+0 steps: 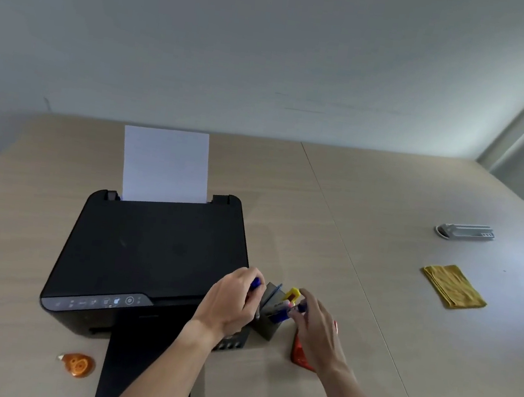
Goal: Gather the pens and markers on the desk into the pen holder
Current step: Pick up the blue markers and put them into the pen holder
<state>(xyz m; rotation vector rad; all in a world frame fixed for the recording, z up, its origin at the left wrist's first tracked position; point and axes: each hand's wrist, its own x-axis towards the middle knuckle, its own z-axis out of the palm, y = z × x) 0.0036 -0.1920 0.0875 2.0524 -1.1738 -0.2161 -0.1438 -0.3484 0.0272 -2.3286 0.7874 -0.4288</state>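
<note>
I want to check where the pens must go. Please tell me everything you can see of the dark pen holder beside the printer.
The dark grey, box-shaped pen holder stands upright on the light wooden desk, close to the black printer's right front corner. It looks like plastic, with an open top. A yellow-capped marker and blue pens stick out of it. The left hand and right hand are at either side of its top; contact cannot be told.

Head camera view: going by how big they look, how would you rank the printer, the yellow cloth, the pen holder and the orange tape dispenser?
1. Printer
2. Yellow cloth
3. Pen holder and orange tape dispenser: alike, and the holder is partly hidden, so unranked.
</note>
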